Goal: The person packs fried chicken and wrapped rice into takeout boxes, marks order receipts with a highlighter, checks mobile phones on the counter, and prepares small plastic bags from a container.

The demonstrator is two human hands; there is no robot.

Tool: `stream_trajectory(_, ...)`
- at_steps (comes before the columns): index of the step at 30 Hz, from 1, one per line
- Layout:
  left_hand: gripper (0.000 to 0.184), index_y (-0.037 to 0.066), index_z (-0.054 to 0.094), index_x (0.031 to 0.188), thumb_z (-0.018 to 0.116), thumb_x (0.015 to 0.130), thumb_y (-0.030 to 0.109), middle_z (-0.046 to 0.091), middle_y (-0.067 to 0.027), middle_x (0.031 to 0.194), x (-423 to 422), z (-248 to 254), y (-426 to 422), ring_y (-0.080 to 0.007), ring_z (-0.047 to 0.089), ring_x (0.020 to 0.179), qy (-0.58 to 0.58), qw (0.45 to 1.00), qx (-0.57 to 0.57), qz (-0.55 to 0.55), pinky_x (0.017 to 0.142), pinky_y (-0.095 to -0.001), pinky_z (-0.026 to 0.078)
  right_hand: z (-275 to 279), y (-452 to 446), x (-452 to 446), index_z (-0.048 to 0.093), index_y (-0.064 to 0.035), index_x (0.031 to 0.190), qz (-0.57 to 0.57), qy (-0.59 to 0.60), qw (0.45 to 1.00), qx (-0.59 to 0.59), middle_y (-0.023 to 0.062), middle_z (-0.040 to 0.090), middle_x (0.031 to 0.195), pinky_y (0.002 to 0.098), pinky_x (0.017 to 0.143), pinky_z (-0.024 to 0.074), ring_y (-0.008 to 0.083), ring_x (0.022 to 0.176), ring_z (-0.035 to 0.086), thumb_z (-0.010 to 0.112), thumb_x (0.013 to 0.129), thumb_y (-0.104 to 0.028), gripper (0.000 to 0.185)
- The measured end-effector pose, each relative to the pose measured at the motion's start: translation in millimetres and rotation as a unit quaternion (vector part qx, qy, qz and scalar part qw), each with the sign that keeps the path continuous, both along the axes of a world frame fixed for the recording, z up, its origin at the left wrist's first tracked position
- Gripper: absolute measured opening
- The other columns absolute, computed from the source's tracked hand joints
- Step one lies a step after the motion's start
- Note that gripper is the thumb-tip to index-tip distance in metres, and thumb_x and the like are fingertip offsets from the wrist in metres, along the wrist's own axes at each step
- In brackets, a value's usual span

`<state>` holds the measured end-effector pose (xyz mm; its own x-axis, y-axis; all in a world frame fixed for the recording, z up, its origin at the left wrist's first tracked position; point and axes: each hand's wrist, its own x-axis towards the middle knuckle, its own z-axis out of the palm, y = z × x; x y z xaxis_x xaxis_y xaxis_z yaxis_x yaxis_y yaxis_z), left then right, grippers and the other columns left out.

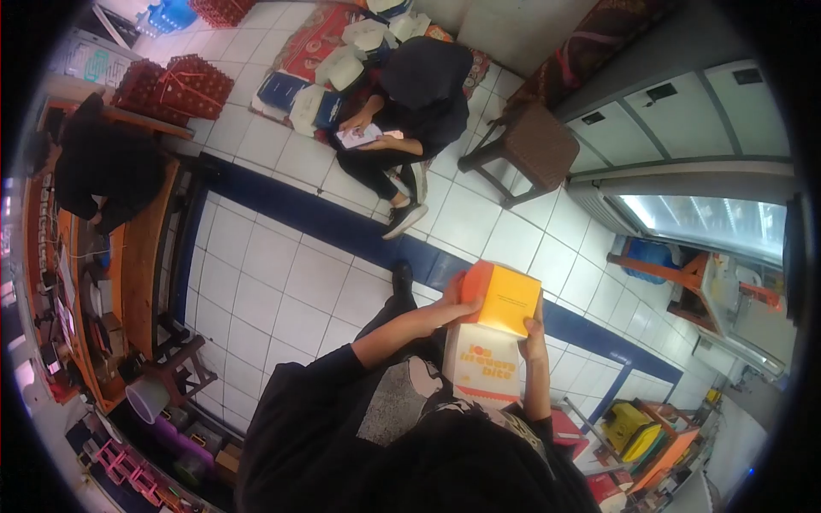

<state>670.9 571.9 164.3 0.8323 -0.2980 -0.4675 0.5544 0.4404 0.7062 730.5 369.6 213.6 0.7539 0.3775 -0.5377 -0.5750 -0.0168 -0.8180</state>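
In the head view I hold a cardboard food box (510, 301) in front of my body. It has a yellow panel with small print and an orange side. A white panel (487, 361) with yellow lettering that seems to read "joy in every bite" extends from it toward my chest. My left hand (462, 299) grips the orange side, its thumb lying along the yellow edge. On the other side, my right hand (534, 340) is closed on the edge near where the yellow and white parts meet. The inside of the box is hidden.
A person in dark clothes (428, 85) sits on a red mat (310, 44) among several white and blue boxes. Another person (111, 162) is at a wooden desk (145, 256). A brown stool (537, 145) stands right of the seated person; a glass-fronted case (710, 218) is farther right.
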Motion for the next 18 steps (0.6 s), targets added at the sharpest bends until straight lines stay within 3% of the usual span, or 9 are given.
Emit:
stream_trajectory(3, 0.113, 0.005, -0.014, 0.138, 0.067, 0.074, 0.05, 0.012, -0.0194, 0.142, 14.5, 35.7, -1.2, -0.0286, 0.012, 0.134, 0.085, 0.992, -0.049, -0.078, 0.105, -0.0404, 0.024, 7.1, -18.2, -12.5, 0.014, -0.0103, 0.14, -0.038, -0.009, 0.999, 0.025, 0.0123, 0.037, 0.13, 0.0352, 0.095, 0.0391, 0.0272, 0.119, 0.041, 0.071, 0.06, -0.048, 0.105)
stream_trajectory(6, 0.115, 0.002, -0.013, 0.137, 0.07, 0.071, 0.048, 0.014, -0.0191, 0.141, 12.6, 40.7, -22.6, -0.0286, 0.012, 0.134, 0.007, 0.995, -0.046, -0.087, 0.107, -0.0371, 0.02, 10.4, -41.1, -31.7, 0.012, -0.0118, 0.141, -0.084, -0.033, 0.995, 0.031, 0.0122, 0.037, 0.13, 0.0354, 0.095, 0.0393, 0.0268, 0.118, 0.042, 0.072, 0.06, -0.048, 0.107)
stream_trajectory(8, 0.112, 0.001, -0.002, 0.138, 0.074, 0.067, 0.044, 0.018, -0.0199, 0.138, 11.5, 30.0, -39.9, -0.0296, 0.016, 0.132, -0.054, 0.993, 0.02, -0.108, 0.107, -0.0357, 0.02, 13.2, -55.9, -47.9, 0.011, -0.0135, 0.141, -0.114, -0.041, 0.992, 0.045, 0.0119, 0.038, 0.13, 0.0362, 0.094, 0.0398, 0.0267, 0.117, 0.043, 0.073, 0.061, -0.047, 0.107)
stream_trajectory(11, 0.105, 0.003, 0.007, 0.137, 0.075, 0.065, 0.04, 0.029, -0.0193, 0.132, -0.2, 49.9, -62.4, -0.0293, 0.027, 0.127, -0.009, 0.99, 0.015, -0.137, 0.104, -0.0359, 0.026, 8.2, -84.9, -84.9, 0.01, -0.0154, 0.142, -0.17, -0.038, 0.984, 0.039, 0.0119, 0.039, 0.129, 0.037, 0.094, 0.04, 0.0268, 0.116, 0.043, 0.073, 0.062, -0.048, 0.108)
stream_trajectory(18, 0.105, 0.003, 0.011, 0.134, 0.076, 0.062, 0.041, 0.032, -0.0199, 0.129, -63.8, 33.3, -137.5, -0.0294, 0.031, 0.124, -0.01, 0.978, 0.016, -0.208, 0.101, -0.0373, 0.03, -31.5, -171.8, -200.6, 0.011, -0.0159, 0.143, -0.287, 0.021, 0.956, 0.056, 0.0132, 0.038, 0.13, 0.0381, 0.093, 0.0401, 0.0279, 0.115, 0.044, 0.071, 0.064, -0.046, 0.104)
